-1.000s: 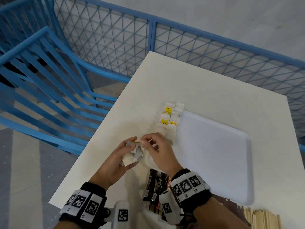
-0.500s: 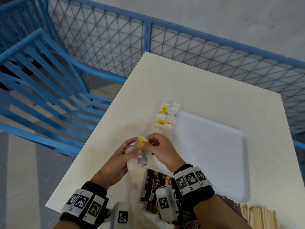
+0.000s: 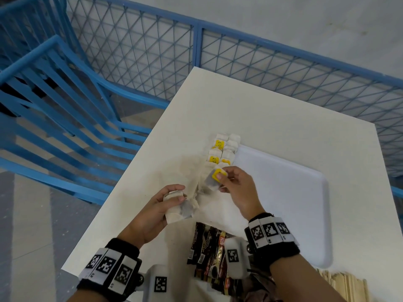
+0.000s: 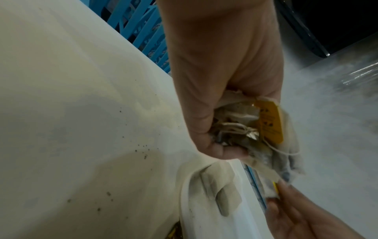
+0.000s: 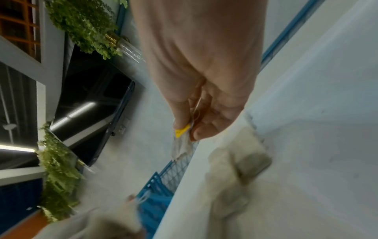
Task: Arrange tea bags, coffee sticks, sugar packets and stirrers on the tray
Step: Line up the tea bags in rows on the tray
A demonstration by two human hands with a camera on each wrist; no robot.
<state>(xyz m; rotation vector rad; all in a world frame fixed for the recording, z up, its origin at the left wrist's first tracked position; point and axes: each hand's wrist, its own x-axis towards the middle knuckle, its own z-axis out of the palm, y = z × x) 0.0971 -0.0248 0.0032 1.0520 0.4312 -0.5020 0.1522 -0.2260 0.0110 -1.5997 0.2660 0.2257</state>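
My right hand (image 3: 226, 182) pinches one tea bag with a yellow tag (image 3: 214, 179) (image 5: 181, 137) just above the table, near the left rim of the white tray (image 3: 283, 192). A row of tea bags (image 3: 222, 149) lies along that rim. A bunch of tea bags (image 3: 178, 209) (image 4: 255, 129) with tangled strings is gripped by my left hand (image 3: 168, 201), to the left of the right hand. Dark coffee sticks (image 3: 207, 247) lie near the front edge, partly under my right wrist. Wooden stirrers (image 3: 344, 284) show at the bottom right.
The white table (image 3: 261, 110) ends close on my left and at the front. Beyond it stand a blue chair (image 3: 54, 94) and a blue mesh railing (image 3: 196, 44). Dark tea crumbs (image 4: 143, 150) dot the tabletop.
My right hand drew one yellow-tagged tea bag out of the bunch and moved it right and away, toward the row by the tray. The left hand kept the bunch.
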